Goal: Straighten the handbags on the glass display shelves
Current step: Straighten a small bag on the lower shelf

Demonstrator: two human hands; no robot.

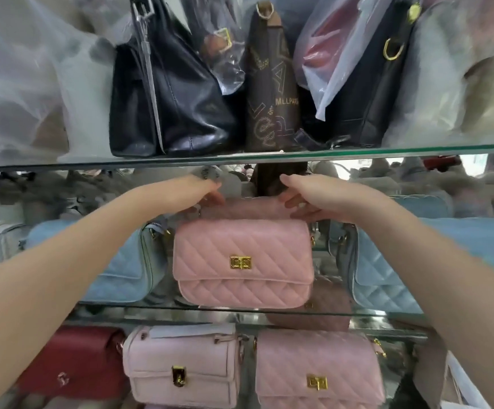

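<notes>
1. Reaching from the lower corners toward frame centre: two bare arms. Left hand (207,191) and right hand (302,199) both rest with fingers spread on the top back edge of a second pink bag (240,208), not clenched; whether they actually grip it, cannot tell.
2. Middle glass shelf (210,309), centre: pink quilted handbag (243,261), upright, one gold clasp facing forward. Two blue quilted bags flank it, left (116,267) and right (393,278).
3. Upper shelf (269,156): black leather bag (169,107), brown printed bag (269,93), several plastic-wrapped bags.
4. Lower shelf: one red bag (74,367), two pink bags (180,370) (319,370).
</notes>
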